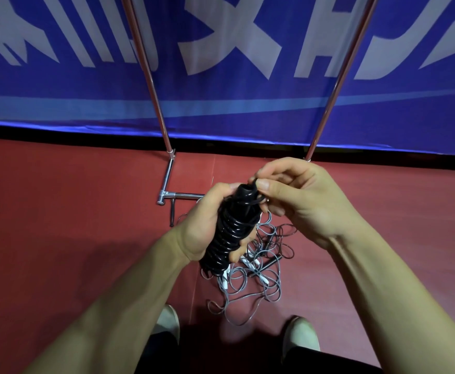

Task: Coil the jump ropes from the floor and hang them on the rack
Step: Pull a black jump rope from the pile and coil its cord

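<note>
Red floor (59, 211) carries tangled grey ropes (250, 287); left grip (207, 220) curls round the coiled black jump rope (229, 238), right grip (302, 201) pinches its tail. Likely light, springy, slick; hold the handles.

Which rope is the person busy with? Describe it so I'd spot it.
In front of the blue banner, the metal rack stands on the red floor. Before its foot, the left hand holds a rope and the right hand pinches its end. It is black and wound tight, unlike the loose grey ropes on the floor.
</note>
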A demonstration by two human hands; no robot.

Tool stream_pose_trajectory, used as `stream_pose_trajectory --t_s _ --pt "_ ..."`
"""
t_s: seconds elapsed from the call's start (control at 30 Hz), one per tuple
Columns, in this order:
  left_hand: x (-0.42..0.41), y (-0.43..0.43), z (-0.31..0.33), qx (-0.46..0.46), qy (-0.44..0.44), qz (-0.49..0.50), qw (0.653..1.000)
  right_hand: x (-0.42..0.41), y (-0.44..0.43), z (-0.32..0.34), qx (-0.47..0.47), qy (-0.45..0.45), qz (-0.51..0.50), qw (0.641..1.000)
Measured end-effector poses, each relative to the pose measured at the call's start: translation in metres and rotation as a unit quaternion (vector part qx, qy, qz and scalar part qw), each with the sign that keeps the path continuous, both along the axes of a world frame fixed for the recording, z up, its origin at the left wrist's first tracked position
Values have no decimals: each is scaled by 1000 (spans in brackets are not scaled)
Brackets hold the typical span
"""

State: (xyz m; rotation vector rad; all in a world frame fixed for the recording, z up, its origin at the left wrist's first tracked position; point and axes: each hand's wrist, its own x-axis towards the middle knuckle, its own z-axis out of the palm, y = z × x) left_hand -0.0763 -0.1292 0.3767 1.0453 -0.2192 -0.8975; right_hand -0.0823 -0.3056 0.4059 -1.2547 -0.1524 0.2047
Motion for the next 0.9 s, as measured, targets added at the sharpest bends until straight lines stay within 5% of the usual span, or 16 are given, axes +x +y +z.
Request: stream_pose_trajectory --t_s 0.37,0.9 --pt "1 4 -8 -48 -10 -19 999 0 2 -2 4 43 -20 999" --pt "4 8 -5 -39 31 -3 999 -2 14 -4 7 -42 -103 994"
